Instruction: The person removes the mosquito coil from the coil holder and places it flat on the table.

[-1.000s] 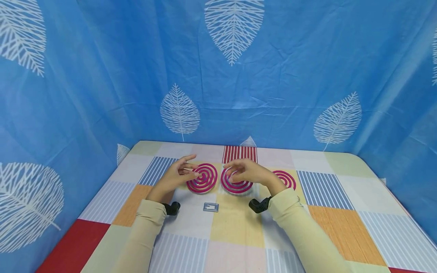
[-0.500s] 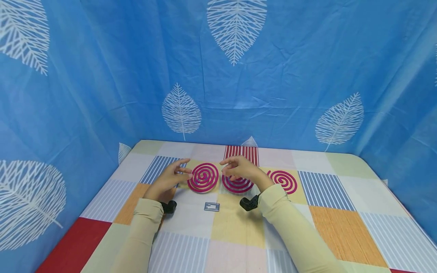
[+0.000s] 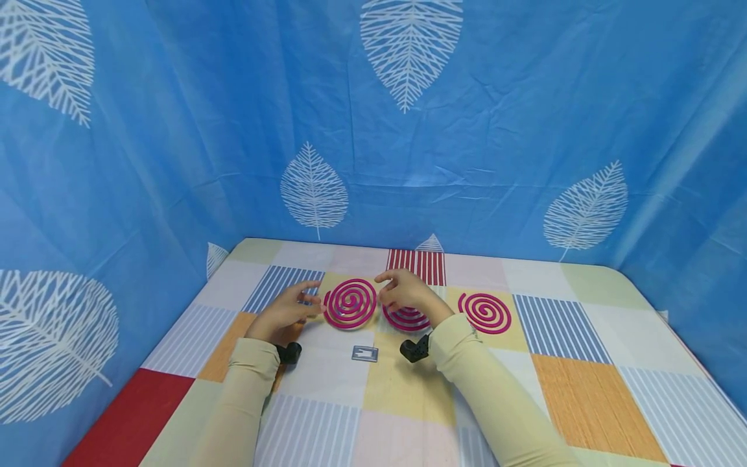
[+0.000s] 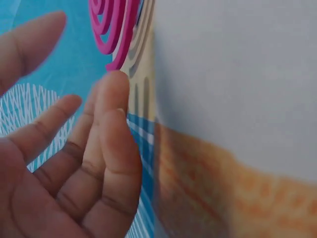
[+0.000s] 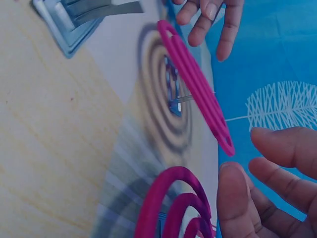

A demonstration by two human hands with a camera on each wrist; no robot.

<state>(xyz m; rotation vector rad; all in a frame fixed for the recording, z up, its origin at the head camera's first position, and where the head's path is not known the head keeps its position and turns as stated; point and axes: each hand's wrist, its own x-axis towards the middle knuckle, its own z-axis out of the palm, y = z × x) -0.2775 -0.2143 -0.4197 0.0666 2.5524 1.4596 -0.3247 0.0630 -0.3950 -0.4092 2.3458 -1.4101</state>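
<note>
A pink mosquito coil (image 3: 350, 303) is raised above the cloth on a thin metal stand (image 5: 173, 89). My left hand (image 3: 284, 312) hovers just left of this coil, fingers loosely bent and holding nothing. In the left wrist view a fingertip sits close to the coil's outer end; contact cannot be told. Over the middle pink coil (image 3: 406, 319), partly covering it, hangs my right hand (image 3: 412, 292) with relaxed fingers and nothing between them. A third pink coil (image 3: 486, 314) lies farther right. Nearer me is a flat metal stand piece (image 3: 365, 353).
A patchwork cloth (image 3: 408, 434) covers the table. Blue curtain (image 3: 496, 117) with white leaf prints closes off the back and both sides. Each wrist wears a black camera, such as the right one (image 3: 415, 349).
My left hand has drawn back leftward off the left coil. My right hand has shifted a little left, uncovering the whole right coil. The view has turned slightly left.
</note>
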